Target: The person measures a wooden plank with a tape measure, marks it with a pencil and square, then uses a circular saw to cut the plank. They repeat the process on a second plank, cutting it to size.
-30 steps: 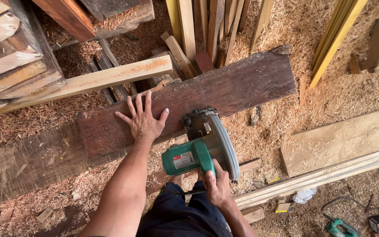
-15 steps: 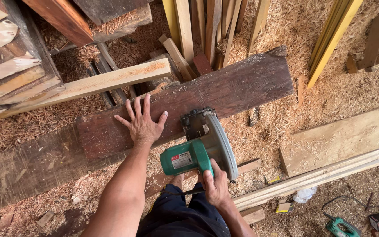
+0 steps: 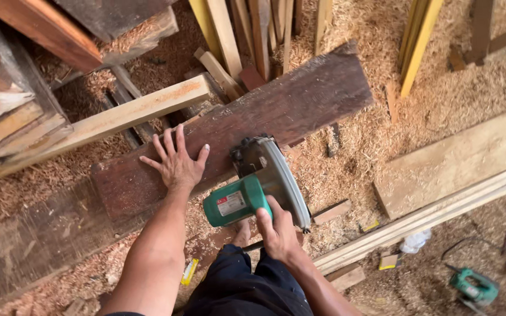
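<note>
Head view: I see left hand (image 3: 175,165) flat, fingers spread on dark plank (image 3: 288,108); right hand (image 3: 276,231) clamped on green circular saw (image 3: 259,184).

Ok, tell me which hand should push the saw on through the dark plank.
Right. The right hand already grips the green circular saw at the near edge of the dark plank. The left hand lies flat on the plank, fingers spread, probably best kept there to steady it.

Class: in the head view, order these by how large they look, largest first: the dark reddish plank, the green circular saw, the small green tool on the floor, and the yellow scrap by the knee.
1. dark reddish plank
2. green circular saw
3. small green tool
4. yellow scrap
</note>
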`<state>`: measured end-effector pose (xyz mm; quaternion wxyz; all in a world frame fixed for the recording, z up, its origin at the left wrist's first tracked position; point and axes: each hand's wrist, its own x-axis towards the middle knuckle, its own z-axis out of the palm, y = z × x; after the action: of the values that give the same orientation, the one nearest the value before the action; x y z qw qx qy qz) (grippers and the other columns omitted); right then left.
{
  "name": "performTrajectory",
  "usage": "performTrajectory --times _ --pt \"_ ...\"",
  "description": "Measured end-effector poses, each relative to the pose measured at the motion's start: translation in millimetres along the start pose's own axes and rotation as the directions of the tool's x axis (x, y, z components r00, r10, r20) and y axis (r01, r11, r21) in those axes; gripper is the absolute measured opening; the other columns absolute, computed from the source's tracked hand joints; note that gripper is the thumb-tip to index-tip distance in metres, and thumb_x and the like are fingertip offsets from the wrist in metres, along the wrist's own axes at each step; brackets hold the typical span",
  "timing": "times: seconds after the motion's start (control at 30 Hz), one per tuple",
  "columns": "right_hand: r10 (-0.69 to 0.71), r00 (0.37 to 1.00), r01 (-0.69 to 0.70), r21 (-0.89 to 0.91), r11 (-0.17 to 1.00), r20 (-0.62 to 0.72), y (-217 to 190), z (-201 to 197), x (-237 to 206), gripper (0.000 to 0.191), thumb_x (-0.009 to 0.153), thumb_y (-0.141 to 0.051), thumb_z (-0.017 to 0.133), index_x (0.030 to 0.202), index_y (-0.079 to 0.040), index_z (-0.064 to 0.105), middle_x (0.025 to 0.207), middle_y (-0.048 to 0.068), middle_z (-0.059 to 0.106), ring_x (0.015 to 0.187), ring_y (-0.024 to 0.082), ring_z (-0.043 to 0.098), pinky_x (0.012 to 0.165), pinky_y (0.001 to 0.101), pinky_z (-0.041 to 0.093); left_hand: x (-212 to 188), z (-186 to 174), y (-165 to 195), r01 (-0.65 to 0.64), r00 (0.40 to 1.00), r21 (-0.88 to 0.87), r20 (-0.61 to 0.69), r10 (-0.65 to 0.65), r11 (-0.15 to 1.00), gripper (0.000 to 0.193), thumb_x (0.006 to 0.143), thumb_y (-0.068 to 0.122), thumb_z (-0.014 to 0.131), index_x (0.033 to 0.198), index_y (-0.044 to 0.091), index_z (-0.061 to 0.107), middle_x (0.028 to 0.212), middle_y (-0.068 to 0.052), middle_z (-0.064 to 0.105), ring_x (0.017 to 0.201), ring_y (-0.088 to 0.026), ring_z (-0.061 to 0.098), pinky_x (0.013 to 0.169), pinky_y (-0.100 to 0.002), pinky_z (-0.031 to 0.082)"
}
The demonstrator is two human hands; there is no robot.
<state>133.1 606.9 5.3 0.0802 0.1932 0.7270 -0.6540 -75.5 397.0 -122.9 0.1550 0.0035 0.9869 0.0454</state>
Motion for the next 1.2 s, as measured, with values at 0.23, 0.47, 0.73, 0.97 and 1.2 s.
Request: performTrajectory --times 0.23,0.47,0.73,0.97,1.2 --pt "-0.034 0.999 0.034 -0.037 0.999 -0.024 -6.0 -2.9 -2.2 0.048 0.101 -0.048 0.048 0.111 -0.003 0.06 0.062 0.017 0.061 0.06 0.035 0.065 0.061 0.0465 0.05 -8.9 -1.8 7.8 -0.017 0.999 0.011 -0.05 0.018 1.0 0.104 0.083 0.078 0.055 0.164 0.032 0.011 0.17 -0.006 0.012 0.157 -0.037 -0.001 0.111 -0.085 -0.005" --pt "0.009 0.998 -0.008 -0.029 1.0 0.059 -6.9 -20.8 -2.9 0.057 0.099 -0.058 0.044 0.116 -0.005 0.057 0.065 0.02 0.066 0.069 0.041 0.071 0.067 0.0516 0.053 -10.9 -0.2 20.3 -0.026 0.997 0.081 -0.076 0.032 0.996 0.102 0.084 0.074 0.058 0.164 0.03 0.012 0.168 -0.006 0.014 0.157 -0.037 0.002 0.111 -0.085 0.0" --pt "0.078 0.989 -0.073 -0.04 0.996 0.125 1.7 -27.3 -3.7 0.062 0.097 -0.063 0.044 0.119 -0.006 0.053 0.064 0.023 0.064 0.07 0.045 0.069 0.069 0.0548 0.053 -12.6 4.5 24.3 -0.023 0.994 0.124 -0.102 0.036 0.992 0.097 0.086 0.07 0.059 0.163 0.028 0.015 0.167 -0.005 0.018 0.157 -0.036 0.006 0.112 -0.085 0.004" --pt "0.131 0.979 -0.124 -0.05 0.991 0.154 -2.0 -31.8 2.5 0.058 0.097 -0.065 0.048 0.112 -0.009 0.054 0.067 0.023 0.066 0.073 0.046 0.068 0.066 0.0567 0.053 -11.9 6.5 31.7 -0.017 0.991 0.137 -0.131 0.035 0.99 0.096 0.087 0.068 0.061 0.163 0.029 0.018 0.165 -0.006 0.022 0.157 -0.036 0.011 0.113 -0.084 0.008" --pt "0.126 0.976 -0.122 -0.036 0.992 0.177 -1.9 -37.6 4.7 0.058 0.097 -0.064 0.051 0.113 -0.008 0.053 0.073 0.024 0.068 0.075 0.048 0.069 0.068 0.0583 0.054 -13.8 13.7 35.1 -0.012 0.989 0.147 -0.143 0.034 0.989 0.093 0.088 0.064 0.06 0.164 0.029 0.019 0.165 -0.008 0.024 0.157 -0.037 0.012 0.113 -0.084 0.01"
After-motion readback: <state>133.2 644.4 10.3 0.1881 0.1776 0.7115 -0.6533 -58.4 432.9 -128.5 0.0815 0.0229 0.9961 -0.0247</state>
